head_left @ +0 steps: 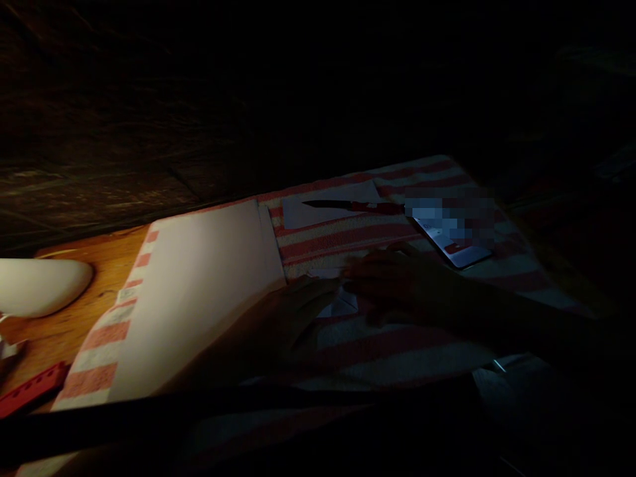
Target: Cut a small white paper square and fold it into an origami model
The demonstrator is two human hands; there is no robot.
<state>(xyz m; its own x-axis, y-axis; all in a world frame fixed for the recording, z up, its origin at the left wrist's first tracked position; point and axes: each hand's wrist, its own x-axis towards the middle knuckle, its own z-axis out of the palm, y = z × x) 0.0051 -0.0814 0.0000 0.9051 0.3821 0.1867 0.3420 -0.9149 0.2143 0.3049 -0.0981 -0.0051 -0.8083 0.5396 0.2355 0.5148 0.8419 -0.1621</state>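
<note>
A small folded piece of white paper lies on the striped cloth between my two hands, partly covered by them. My left hand reaches in from the left, its fingers stretched out over the paper's left side. From the right comes my right hand, dark and smeared, at the paper's right edge; how its fingers are bent is unclear. Large white sheets are spread to the left. Beyond the hands, a knife with a dark blade and red handle rests across another white paper.
A lit phone lies at the right on the red-and-white striped cloth. On the wooden table at the left are a rounded white object and a red slotted object. A brick wall stands behind; surroundings are very dark.
</note>
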